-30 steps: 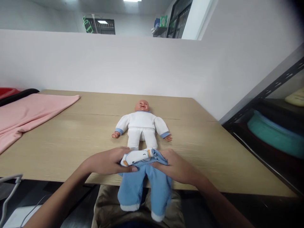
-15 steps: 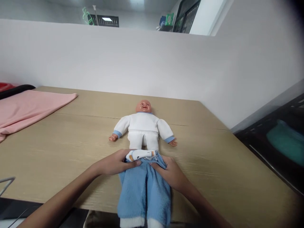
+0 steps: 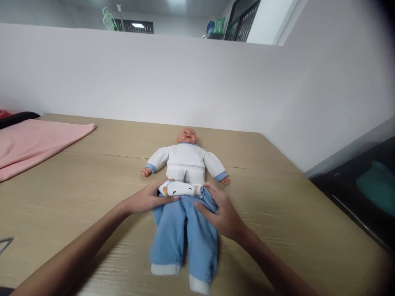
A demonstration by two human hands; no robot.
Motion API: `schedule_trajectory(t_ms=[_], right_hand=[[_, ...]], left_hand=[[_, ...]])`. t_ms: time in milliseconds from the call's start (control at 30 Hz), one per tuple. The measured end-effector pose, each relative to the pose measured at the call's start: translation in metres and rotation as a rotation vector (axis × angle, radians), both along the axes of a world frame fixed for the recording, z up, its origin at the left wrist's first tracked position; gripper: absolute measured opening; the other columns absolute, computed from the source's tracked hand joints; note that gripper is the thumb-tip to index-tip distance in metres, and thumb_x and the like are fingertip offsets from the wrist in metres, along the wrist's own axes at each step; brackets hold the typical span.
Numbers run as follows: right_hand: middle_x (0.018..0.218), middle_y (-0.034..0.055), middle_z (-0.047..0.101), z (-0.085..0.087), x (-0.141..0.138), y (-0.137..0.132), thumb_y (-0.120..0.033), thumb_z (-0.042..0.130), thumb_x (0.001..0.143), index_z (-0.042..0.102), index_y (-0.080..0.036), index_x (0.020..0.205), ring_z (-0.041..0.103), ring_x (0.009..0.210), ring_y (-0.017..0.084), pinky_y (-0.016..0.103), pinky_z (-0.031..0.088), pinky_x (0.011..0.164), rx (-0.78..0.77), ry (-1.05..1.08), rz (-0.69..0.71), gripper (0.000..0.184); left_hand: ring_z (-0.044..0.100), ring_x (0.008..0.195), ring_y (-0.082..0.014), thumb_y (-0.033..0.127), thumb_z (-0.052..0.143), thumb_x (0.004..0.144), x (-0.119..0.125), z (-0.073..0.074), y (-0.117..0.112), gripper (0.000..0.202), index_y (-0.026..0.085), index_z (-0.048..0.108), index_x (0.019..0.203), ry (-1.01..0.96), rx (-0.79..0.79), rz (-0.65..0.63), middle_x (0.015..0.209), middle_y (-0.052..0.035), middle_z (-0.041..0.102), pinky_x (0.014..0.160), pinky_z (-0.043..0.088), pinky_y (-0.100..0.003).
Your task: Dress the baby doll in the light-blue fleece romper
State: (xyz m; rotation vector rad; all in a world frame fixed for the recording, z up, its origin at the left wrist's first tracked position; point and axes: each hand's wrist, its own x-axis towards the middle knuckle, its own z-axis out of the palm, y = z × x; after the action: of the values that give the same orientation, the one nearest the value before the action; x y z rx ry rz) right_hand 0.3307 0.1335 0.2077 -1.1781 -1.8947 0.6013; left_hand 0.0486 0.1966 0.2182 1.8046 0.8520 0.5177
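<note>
A baby doll (image 3: 185, 158) in a white suit with blue cuffs lies on its back on the wooden table (image 3: 77, 193), head away from me. A pair of fluffy blue trousers (image 3: 182, 242) with white cuffs lies below it, the waist drawn over the doll's legs. My left hand (image 3: 148, 199) pinches the left side of the waistband, where a white and orange patch (image 3: 179, 189) shows. My right hand (image 3: 220, 211) grips the waistband's right side. The doll's feet are hidden inside the trousers.
A pink cloth (image 3: 33, 144) is spread over the table's far left corner. A white wall (image 3: 154, 78) runs behind the table. Dark shelving (image 3: 364, 181) with a teal object stands at the right. A thin wire shape (image 3: 4, 244) shows at the left edge.
Both hands have pulled the trousers off the near edge onto the table and up the doll's legs. The trouser legs now lie flat on the tabletop.
</note>
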Motion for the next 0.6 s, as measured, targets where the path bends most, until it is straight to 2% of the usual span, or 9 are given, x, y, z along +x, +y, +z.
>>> schedule_trajectory(t_ms=[67,200,300,400,467,533,600], right_hand=[[0.111,0.0093,0.080,0.023,-0.001,0.000,-0.048,0.074,0.105,0.075,-0.024,0.111,0.075,0.104,0.030,0.045,0.064,0.102,-0.031,0.023,0.077,0.025],[0.117,0.0069,0.082,0.071,-0.005,0.000,-0.057,0.081,0.101,0.077,-0.026,0.132,0.076,0.115,0.030,0.044,0.065,0.105,-0.373,0.086,0.377,0.045],[0.114,0.0053,0.083,0.097,-0.008,0.000,-0.058,0.089,0.094,0.078,-0.028,0.133,0.077,0.112,0.030,0.042,0.066,0.100,-0.456,0.095,0.451,0.050],[0.096,0.0024,0.080,0.111,-0.011,-0.004,-0.059,0.081,0.101,0.078,-0.025,0.114,0.077,0.092,0.025,0.037,0.066,0.085,-0.453,0.095,0.454,0.036],[0.088,0.0012,0.077,0.116,-0.013,-0.008,-0.060,0.074,0.106,0.076,-0.024,0.110,0.075,0.084,0.024,0.036,0.066,0.081,-0.445,0.121,0.465,0.036],[0.095,0.0026,0.078,0.119,-0.016,-0.010,-0.057,0.069,0.110,0.077,-0.024,0.119,0.077,0.092,0.025,0.039,0.068,0.090,-0.411,0.132,0.433,0.035],[0.115,0.0060,0.082,0.120,-0.019,-0.010,-0.052,0.067,0.112,0.077,-0.026,0.133,0.077,0.116,0.029,0.044,0.065,0.110,-0.352,0.116,0.384,0.035]], left_hand=[[0.068,0.118,-0.0315,0.069,0.078,0.100,-0.001,0.015,-0.001,0.054,0.020,0.076,0.122,-0.045,0.027,-0.006,0.121,-0.0092,0.078,0.110,0.056,-0.045],[0.068,0.109,-0.0287,0.073,0.074,0.100,0.003,0.049,-0.005,0.055,0.019,0.076,0.108,-0.104,0.141,-0.031,0.112,-0.0091,0.077,0.103,0.059,-0.042],[0.069,0.110,-0.0288,0.075,0.071,0.101,0.005,0.068,-0.004,0.056,0.021,0.076,0.114,-0.111,0.201,-0.028,0.114,-0.0080,0.078,0.102,0.060,-0.041],[0.069,0.100,-0.0258,0.071,0.069,0.104,0.000,0.081,0.001,0.051,0.021,0.076,0.110,-0.070,0.280,-0.052,0.106,-0.0054,0.077,0.094,0.061,-0.038],[0.069,0.096,-0.0245,0.064,0.068,0.107,-0.005,0.090,0.005,0.045,0.020,0.074,0.103,-0.055,0.368,-0.129,0.104,-0.0053,0.076,0.093,0.059,-0.036],[0.070,0.102,-0.0258,0.056,0.072,0.107,-0.010,0.098,0.009,0.037,0.019,0.074,0.104,-0.041,0.452,-0.212,0.109,-0.0066,0.076,0.098,0.058,-0.037],[0.070,0.105,-0.0266,0.052,0.076,0.105,-0.013,0.103,0.011,0.033,0.019,0.075,0.110,-0.016,0.471,-0.244,0.112,-0.0075,0.076,0.100,0.058,-0.037]])
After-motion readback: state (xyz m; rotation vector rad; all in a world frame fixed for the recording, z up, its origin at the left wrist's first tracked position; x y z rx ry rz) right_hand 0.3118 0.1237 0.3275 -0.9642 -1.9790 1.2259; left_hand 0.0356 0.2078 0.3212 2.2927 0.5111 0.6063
